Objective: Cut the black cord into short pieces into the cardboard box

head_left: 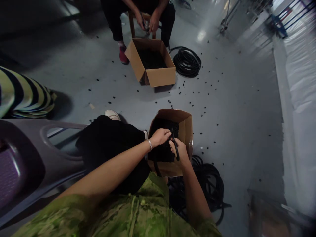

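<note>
Over an open cardboard box (185, 131) at my feet, both my hands work close together. My right hand (181, 150) is closed round black-handled scissors (175, 146), whose blades point up toward my left fingertips. My left hand (160, 137), with a silver bracelet on its wrist, is pinched on the end of a black hose, mostly hidden by the fingers. A length of black hose (156, 167) runs over the box's near side below that hand. Many small black pieces (158, 124) fill the bottom of the box.
Another person (145, 19) sits opposite with both hands together, behind a second cardboard box (161, 76) of black pieces. Coils of black hose (187, 62) (209, 181) lie beside the boxes. Small black bits dot the grey floor (237, 108). A grey chair (59, 138) stands left.
</note>
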A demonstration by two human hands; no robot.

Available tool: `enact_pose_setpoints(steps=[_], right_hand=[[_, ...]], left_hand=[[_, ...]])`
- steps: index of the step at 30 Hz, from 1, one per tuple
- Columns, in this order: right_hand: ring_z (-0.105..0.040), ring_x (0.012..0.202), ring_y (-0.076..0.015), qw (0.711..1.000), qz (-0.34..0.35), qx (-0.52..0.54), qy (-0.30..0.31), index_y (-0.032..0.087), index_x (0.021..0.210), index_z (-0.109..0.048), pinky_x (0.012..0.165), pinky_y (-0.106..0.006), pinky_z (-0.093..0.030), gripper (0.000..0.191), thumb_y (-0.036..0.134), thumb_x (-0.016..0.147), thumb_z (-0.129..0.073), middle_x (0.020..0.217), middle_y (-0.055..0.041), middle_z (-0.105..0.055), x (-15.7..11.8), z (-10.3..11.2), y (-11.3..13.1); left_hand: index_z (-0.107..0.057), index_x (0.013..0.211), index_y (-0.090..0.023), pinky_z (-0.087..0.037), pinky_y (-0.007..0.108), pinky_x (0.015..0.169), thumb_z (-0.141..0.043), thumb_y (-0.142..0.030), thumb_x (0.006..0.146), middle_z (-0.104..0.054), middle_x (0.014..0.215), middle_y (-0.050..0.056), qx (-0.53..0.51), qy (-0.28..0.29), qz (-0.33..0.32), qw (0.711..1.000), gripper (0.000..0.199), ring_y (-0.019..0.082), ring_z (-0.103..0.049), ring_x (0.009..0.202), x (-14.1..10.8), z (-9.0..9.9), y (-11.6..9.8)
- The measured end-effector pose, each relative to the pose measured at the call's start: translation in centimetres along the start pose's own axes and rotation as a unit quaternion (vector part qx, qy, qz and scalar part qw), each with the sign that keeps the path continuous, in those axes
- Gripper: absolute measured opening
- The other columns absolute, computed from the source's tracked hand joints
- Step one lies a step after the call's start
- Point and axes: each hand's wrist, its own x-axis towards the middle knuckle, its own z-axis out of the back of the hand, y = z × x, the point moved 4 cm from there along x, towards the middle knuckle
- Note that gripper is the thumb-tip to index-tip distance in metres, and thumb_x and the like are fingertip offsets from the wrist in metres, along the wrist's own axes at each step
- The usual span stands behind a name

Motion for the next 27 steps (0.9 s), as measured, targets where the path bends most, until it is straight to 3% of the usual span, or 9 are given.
enact_pose_setpoints(steps=[3,7,13,20,23,27], right_hand=[[-0.061,0.06,-0.0133,1.0,-0.004,0.019,0.021,0.021,0.105,-0.07,0.054,-0.021,-0.049,0.038,0.052,0.086,-0.059,0.075,-0.0002,-0.066,0.4,-0.2,0.2],[-0.056,0.053,-0.0119,0.998,-0.027,0.037,0.032,0.018,0.106,-0.069,0.049,-0.02,-0.047,0.045,0.056,0.086,-0.056,0.067,0.0011,-0.061,0.1,-0.1,0.6],[-0.05,0.045,-0.0113,1.0,-0.015,-0.003,0.001,0.016,0.098,-0.072,0.042,-0.02,-0.039,0.048,0.06,0.084,-0.057,0.056,0.0028,-0.054,-1.0,0.1,0.1],[-0.052,0.046,-0.0118,1.0,-0.011,-0.009,-0.004,0.017,0.107,-0.072,0.045,-0.021,-0.041,0.048,0.057,0.085,-0.059,0.057,0.0032,-0.056,-1.6,0.3,-1.0],[-0.054,0.049,-0.0114,0.999,-0.024,0.028,0.017,0.016,0.113,-0.069,0.046,-0.021,-0.043,0.049,0.054,0.085,-0.06,0.062,0.0021,-0.058,-1.5,0.6,-0.9],[-0.059,0.056,-0.0118,0.99,-0.042,0.108,0.074,0.014,0.117,-0.067,0.049,-0.02,-0.047,0.051,0.053,0.086,-0.06,0.072,-0.0016,-0.064,-1.4,1.1,-0.5]], left_hand=[[-0.069,0.087,-0.018,-0.043,0.027,0.075,-0.044,-0.033,0.096,-0.072,0.091,0.008,0.109,-0.013,0.014,0.994,0.031,0.02,-0.064,0.086,-0.4,0.2,-0.5],[-0.071,0.098,-0.019,-0.045,0.028,0.079,-0.042,-0.034,0.098,-0.073,0.104,0.011,0.175,-0.014,0.026,0.984,0.032,0.023,-0.066,0.097,-0.9,0.4,-1.1],[-0.072,0.093,-0.018,-0.043,0.028,0.075,-0.042,-0.035,0.098,-0.074,0.096,0.011,0.15,-0.008,0.035,0.988,0.035,0.022,-0.066,0.089,-0.5,0.6,-0.8],[-0.07,0.079,-0.015,-0.04,0.025,0.066,-0.043,-0.032,0.097,-0.071,0.077,0.005,0.047,0.033,0.013,0.998,0.037,0.016,-0.06,0.069,0.1,-0.1,-0.2],[-0.071,0.086,-0.016,-0.042,0.026,0.071,-0.043,-0.034,0.098,-0.072,0.084,0.007,0.073,0.008,0.016,0.997,0.035,0.017,-0.063,0.076,-0.2,0.0,-0.5],[-0.07,0.1,-0.016,-0.045,0.028,0.077,-0.042,-0.034,0.099,-0.072,0.103,0.013,0.181,-0.024,0.013,0.983,0.033,0.022,-0.067,0.092,-1.0,0.2,-1.3]])
